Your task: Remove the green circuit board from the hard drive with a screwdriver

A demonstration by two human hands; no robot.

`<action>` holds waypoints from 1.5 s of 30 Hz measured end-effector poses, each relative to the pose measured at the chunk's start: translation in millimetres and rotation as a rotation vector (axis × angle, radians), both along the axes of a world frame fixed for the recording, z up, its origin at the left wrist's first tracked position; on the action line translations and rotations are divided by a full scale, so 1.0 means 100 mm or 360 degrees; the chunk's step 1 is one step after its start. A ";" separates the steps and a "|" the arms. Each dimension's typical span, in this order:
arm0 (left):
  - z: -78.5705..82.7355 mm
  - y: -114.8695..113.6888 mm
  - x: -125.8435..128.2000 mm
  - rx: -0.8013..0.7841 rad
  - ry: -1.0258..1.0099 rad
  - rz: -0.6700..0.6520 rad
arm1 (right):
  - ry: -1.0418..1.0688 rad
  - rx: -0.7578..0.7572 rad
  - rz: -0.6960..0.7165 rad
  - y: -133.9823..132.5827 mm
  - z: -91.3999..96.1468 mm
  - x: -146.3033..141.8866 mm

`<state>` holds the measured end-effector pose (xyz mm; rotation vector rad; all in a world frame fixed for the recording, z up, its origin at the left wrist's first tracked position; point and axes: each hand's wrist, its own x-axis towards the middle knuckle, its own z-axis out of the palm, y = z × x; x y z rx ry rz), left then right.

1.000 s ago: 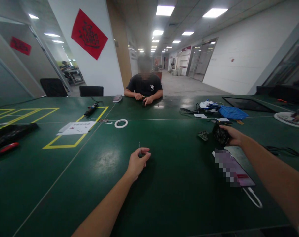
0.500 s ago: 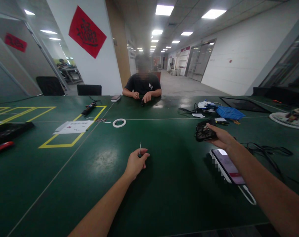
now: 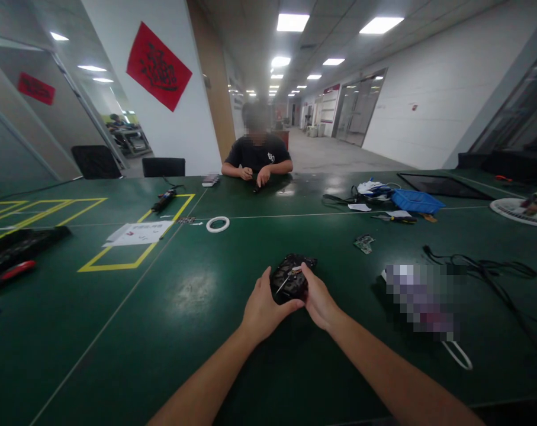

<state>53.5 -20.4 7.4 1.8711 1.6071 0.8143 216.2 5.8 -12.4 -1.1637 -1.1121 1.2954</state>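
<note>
My left hand [image 3: 263, 305] and my right hand [image 3: 321, 296] meet in front of me around a black plastic housing [image 3: 288, 291] with a ribbed, hollowed inside. The left fingers curl round its left side, thumb along the near edge. My right hand grips its right side, index finger reaching over the top. A thin metal rod [image 3: 283, 284] slants across the housing, its upper end close to my right index finger; which hand holds the rod I cannot tell. To the right, a small green circuit board [image 3: 365, 243] lies on the table.
A pixelated phone-like object [image 3: 421, 305] and black cables [image 3: 481, 266] lie at right. Farther back are pliers [image 3: 395, 219] and a blue tray [image 3: 417, 202]. A white ring [image 3: 217, 224] and paper [image 3: 139, 232] lie left. A person [image 3: 257, 157] sits opposite.
My right hand has brought the black housing left to the middle, and my left hand has closed on it too. The circuit board now shows where the right hand was.
</note>
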 end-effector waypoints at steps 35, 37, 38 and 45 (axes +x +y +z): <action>0.00 0.42 -0.57 -0.0068 -0.0091 -0.0396 | -0.2875 0.0049 -0.0315 1.70 0.47 3.54; 0.02 0.43 -0.56 -0.0114 -0.0110 -0.0407 | -0.2799 -0.0118 -0.0384 1.76 0.47 3.69; 0.03 0.44 -0.56 -0.0135 -0.0124 -0.0409 | -0.2776 -0.0165 -0.0411 1.80 0.46 3.74; 0.05 0.49 -0.58 -0.0229 -0.0228 -0.0432 | -0.2560 -0.0331 -0.0625 2.24 0.39 3.80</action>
